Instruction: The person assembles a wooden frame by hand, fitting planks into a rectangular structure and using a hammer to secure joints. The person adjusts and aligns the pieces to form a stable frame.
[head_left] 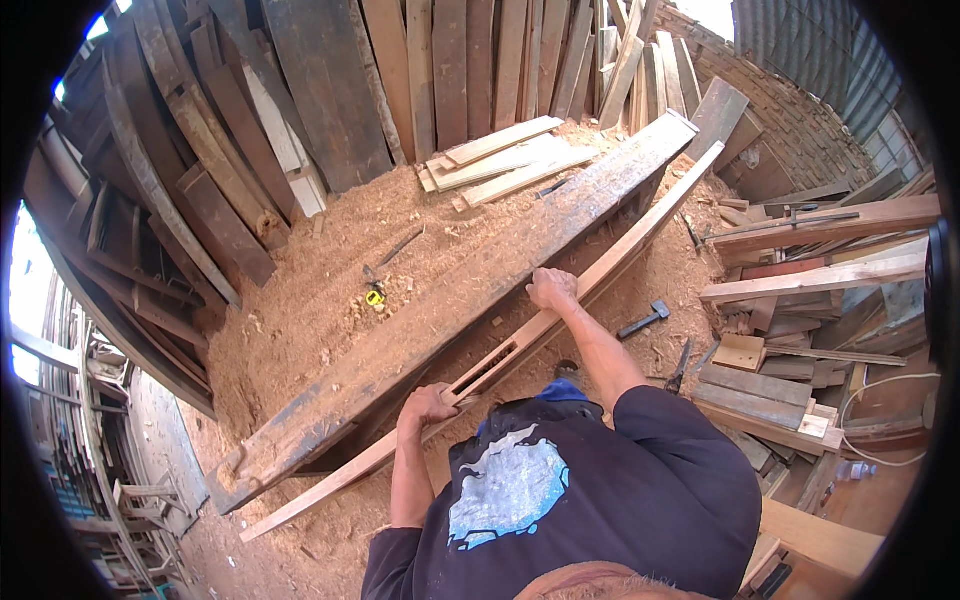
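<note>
The left hand (428, 404) is closing its grip around a long pale wooden rail (520, 335) with a slot cut through it, and the right hand (552, 288) is pressing down on the same rail farther up. The rail is lying against the edge of a broad, dark beam (440, 300) (dusted with shavings) serving as the table. Sawdust (310, 290) is covering the floor; a hammer (644, 320) is lying nearby, and planks (400, 70) are leaning along the wall.
</note>
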